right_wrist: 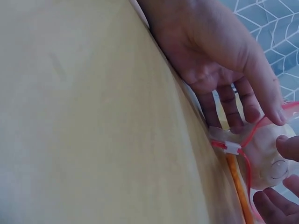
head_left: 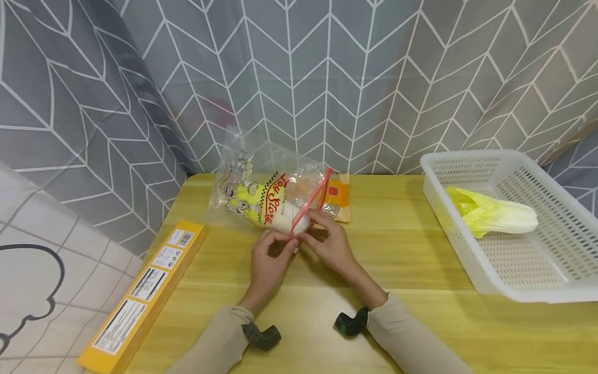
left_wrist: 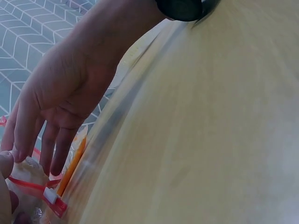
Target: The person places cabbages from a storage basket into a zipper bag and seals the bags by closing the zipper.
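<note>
A clear zip bag (head_left: 247,192) with Toy Story print and a red seal lies at the back of the table. Its mouth faces me, parted, with a pale rounded thing (right_wrist: 266,156) just inside; its kind is unclear. At the near corner of the seal sits a white slider (right_wrist: 231,148). My left hand (head_left: 268,265) pinches the bag's edge by that corner, thumb and forefinger together. On the other side of the mouth, my right hand (head_left: 329,244) holds the rim, its fingertips against the pale thing. An orange packet (head_left: 343,196) lies behind the seal, partly covered.
A white perforated basket (head_left: 486,283) stands at the right with a leafy cabbage (head_left: 502,215) in it. Along the left table edge lies a long yellow box (head_left: 145,296) with white labels. A patterned grey curtain (head_left: 327,88) hangs behind the table.
</note>
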`<state>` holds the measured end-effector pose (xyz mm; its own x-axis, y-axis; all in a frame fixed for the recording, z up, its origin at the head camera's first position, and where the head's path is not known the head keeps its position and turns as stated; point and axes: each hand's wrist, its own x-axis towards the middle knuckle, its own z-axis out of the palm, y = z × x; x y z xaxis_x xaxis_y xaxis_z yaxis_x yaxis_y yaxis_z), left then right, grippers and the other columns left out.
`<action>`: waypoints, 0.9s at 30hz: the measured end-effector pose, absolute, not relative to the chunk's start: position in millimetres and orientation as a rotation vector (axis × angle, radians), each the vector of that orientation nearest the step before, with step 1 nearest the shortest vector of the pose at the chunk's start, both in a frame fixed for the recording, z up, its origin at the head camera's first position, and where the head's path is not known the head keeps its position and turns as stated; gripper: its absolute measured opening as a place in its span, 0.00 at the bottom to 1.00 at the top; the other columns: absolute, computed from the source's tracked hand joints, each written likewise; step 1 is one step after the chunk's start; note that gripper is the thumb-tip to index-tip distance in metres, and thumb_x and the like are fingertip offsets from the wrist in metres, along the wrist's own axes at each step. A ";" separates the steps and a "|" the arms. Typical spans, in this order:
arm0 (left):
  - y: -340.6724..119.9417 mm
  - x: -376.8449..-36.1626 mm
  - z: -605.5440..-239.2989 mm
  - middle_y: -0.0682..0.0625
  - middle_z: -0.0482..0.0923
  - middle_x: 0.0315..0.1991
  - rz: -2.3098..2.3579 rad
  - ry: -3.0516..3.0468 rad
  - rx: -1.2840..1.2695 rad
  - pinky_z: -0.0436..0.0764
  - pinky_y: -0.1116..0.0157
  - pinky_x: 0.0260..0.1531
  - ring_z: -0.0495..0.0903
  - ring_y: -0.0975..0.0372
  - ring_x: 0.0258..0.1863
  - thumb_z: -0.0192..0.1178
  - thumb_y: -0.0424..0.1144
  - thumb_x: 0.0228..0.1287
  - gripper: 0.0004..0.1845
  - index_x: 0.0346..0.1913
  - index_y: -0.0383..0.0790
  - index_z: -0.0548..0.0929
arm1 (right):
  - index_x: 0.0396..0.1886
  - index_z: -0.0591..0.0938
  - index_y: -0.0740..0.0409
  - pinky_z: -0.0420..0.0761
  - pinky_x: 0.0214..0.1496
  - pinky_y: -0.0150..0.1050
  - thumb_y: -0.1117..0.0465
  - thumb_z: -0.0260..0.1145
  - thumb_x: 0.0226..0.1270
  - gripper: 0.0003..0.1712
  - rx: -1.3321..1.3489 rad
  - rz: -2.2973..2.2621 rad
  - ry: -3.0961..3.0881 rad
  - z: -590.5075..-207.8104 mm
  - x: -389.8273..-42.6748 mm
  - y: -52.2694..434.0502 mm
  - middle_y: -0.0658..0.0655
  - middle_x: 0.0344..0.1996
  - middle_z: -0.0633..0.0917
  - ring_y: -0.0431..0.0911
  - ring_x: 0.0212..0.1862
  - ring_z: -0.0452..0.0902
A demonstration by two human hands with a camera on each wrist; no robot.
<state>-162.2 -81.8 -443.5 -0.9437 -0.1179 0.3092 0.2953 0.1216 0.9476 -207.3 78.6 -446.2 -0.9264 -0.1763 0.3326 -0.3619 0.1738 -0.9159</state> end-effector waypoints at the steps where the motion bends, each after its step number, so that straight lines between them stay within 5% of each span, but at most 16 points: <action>1: -81.2 -160.4 -441.7 0.41 0.80 0.40 -1.885 -2.095 -0.176 0.81 0.58 0.55 0.77 0.65 0.45 0.69 0.26 0.61 0.04 0.36 0.30 0.83 | 0.63 0.81 0.63 0.85 0.57 0.49 0.71 0.74 0.61 0.28 0.519 1.859 -2.282 -446.3 -206.7 80.2 0.64 0.64 0.80 0.61 0.59 0.81; 9: -81.9 -158.0 -440.8 0.41 0.79 0.40 -1.887 -2.100 -0.167 0.78 0.73 0.48 0.77 0.63 0.43 0.69 0.27 0.62 0.04 0.37 0.31 0.83 | 0.69 0.77 0.60 0.86 0.55 0.53 0.70 0.73 0.63 0.33 0.489 1.793 -2.335 -424.1 -206.4 103.2 0.66 0.60 0.83 0.62 0.56 0.83; 17: -86.8 -157.5 -438.6 0.42 0.79 0.40 -1.893 -2.097 -0.147 0.77 0.75 0.46 0.76 0.61 0.43 0.69 0.27 0.62 0.05 0.37 0.30 0.83 | 0.66 0.80 0.56 0.88 0.46 0.45 0.64 0.73 0.65 0.28 0.599 1.492 -2.532 -383.7 -219.3 134.5 0.61 0.45 0.90 0.52 0.44 0.89; 22: -87.2 -164.3 -450.6 0.41 0.78 0.40 -1.903 -2.103 -0.150 0.77 0.76 0.45 0.77 0.56 0.43 0.69 0.27 0.62 0.06 0.38 0.29 0.83 | 0.65 0.80 0.55 0.87 0.46 0.45 0.62 0.71 0.68 0.26 0.642 1.324 -2.679 -358.1 -220.3 167.7 0.61 0.45 0.90 0.51 0.44 0.88; 27: -86.1 -170.7 -466.3 0.43 0.79 0.41 -1.912 -2.096 -0.153 0.78 0.77 0.46 0.77 0.61 0.43 0.70 0.29 0.62 0.06 0.39 0.32 0.83 | 0.67 0.79 0.56 0.85 0.47 0.44 0.60 0.70 0.70 0.26 0.608 1.129 -2.778 -338.2 -221.0 206.7 0.61 0.46 0.90 0.51 0.43 0.87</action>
<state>-170.7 -86.1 -466.3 -0.9494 -0.1220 0.2894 0.2770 0.1089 0.9547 -221.0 206.7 -338.2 -0.9178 -0.3303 0.2204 -0.3904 0.6494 -0.6525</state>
